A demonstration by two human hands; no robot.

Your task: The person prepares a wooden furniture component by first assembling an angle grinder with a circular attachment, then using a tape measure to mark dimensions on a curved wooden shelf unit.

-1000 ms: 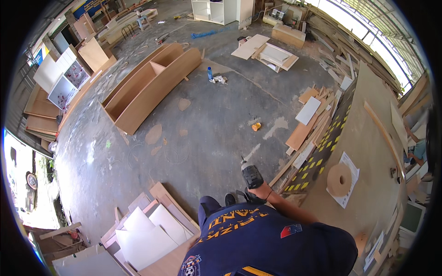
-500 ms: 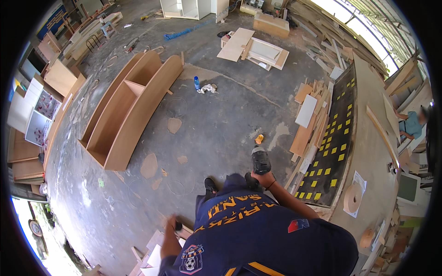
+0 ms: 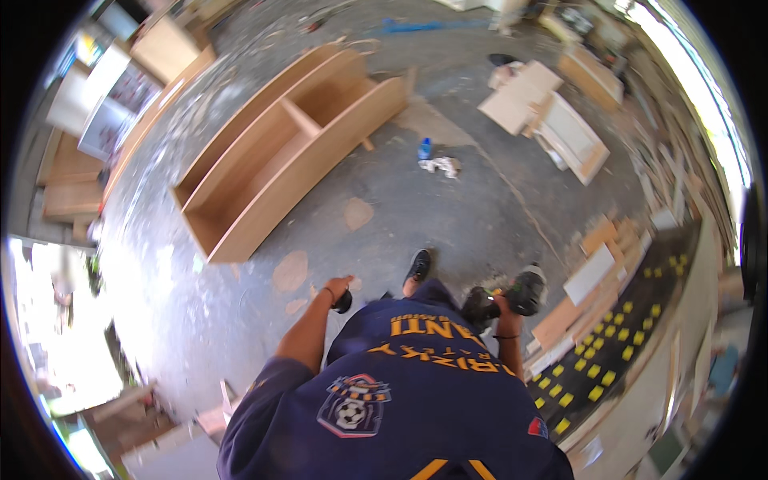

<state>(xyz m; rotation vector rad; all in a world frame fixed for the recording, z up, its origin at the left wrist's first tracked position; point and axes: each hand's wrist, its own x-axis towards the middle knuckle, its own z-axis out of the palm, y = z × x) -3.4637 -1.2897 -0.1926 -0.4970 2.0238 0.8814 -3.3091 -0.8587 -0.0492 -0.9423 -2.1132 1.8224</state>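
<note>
My right hand [image 3: 502, 306] grips a black cordless drill [image 3: 526, 291], held low in front of my right leg. My left hand [image 3: 338, 287] is out over the floor to the left, its fingers curled by a small dark object [image 3: 343, 302] too blurred to name. A dark band circles each wrist. Ahead on the left, a long wooden shelf unit [image 3: 276, 228] with a divider lies on the floor. One dark shoe [image 3: 419, 262] shows ahead of my body.
A blue bottle [image 3: 425, 148] and a crumpled white cloth [image 3: 441, 166] lie ahead. Loose panels [image 3: 520, 94] are at the far right. Stacked boards [image 3: 590, 274] lie to my right beside a black strip with yellow squares [image 3: 596, 370]. Cabinet parts [image 3: 74, 172] stand on the left.
My view has turned to the right. My left hand has swung forward from beside my body. The drill stays in my right hand and now points more to the right.
</note>
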